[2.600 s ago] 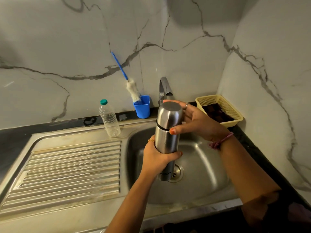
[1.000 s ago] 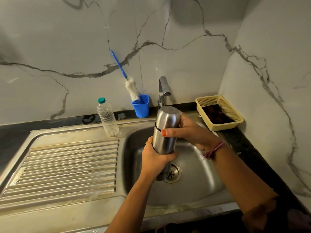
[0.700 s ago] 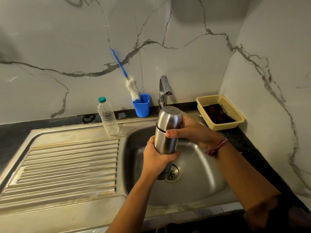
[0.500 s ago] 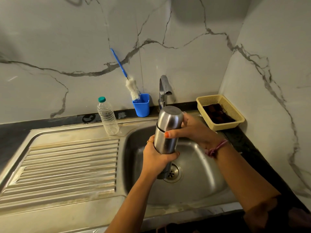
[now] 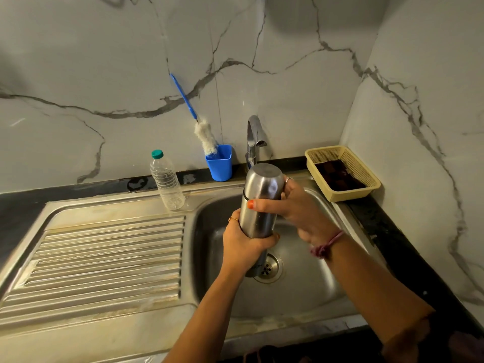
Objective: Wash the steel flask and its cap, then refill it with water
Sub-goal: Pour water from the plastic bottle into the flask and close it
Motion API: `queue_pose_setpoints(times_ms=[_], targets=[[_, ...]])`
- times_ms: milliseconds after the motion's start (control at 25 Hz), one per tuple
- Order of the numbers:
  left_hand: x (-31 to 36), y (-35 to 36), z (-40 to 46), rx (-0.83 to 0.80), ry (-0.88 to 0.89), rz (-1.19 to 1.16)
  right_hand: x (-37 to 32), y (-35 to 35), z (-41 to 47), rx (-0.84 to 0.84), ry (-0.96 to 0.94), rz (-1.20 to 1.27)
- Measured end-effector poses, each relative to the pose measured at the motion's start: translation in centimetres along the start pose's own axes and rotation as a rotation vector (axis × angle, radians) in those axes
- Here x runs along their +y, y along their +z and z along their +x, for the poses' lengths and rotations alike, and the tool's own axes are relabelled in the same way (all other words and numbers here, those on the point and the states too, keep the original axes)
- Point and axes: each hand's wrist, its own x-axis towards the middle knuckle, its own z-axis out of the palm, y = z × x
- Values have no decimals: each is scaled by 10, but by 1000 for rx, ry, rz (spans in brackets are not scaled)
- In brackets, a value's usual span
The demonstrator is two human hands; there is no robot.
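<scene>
Head view: the left hand [image 5: 242,247] grips the flask [image 5: 258,218] over the sink [image 5: 209,258]; the right hand [image 5: 293,205] clasps its cap [image 5: 264,182], not yet off. The tap [image 5: 252,138] looks dry, so washing and refilling both remain.
</scene>
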Motion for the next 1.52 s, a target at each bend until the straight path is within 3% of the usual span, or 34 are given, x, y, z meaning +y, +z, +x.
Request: queue_pose_setpoints(times_ms=[160, 240, 360, 480, 600, 840, 1080, 1240, 1400, 1520], targets=[[-1, 6, -3, 60, -24, -7, 22, 28, -1, 394, -78, 1], [-3, 7, -4, 67, -33, -5, 23, 31, -1, 429, -83, -33], [-4, -2, -2, 3, -29, 27, 14, 3, 2, 18, -11, -42], [-4, -16, 5, -182, 6, 72, -2, -30, 8, -391, -17, -166], [2, -20, 5, -336, 24, 76, -10, -29, 10, -570, -119, -309], [1, -17, 10, -231, 26, 33, -4, -3, -3, -222, -116, -7], [-9, -9, 3, -122, 18, 50, 15, 19, 0, 26, -168, 48], [-12, -13, 6, -132, 18, 52, 10, 19, -1, -3, -115, 2], [-10, -23, 7, -178, 37, 20, -4, 7, -8, -212, -31, -74], [-12, -31, 7, -191, 51, -51, 6, 3, -17, -225, -12, -147]])
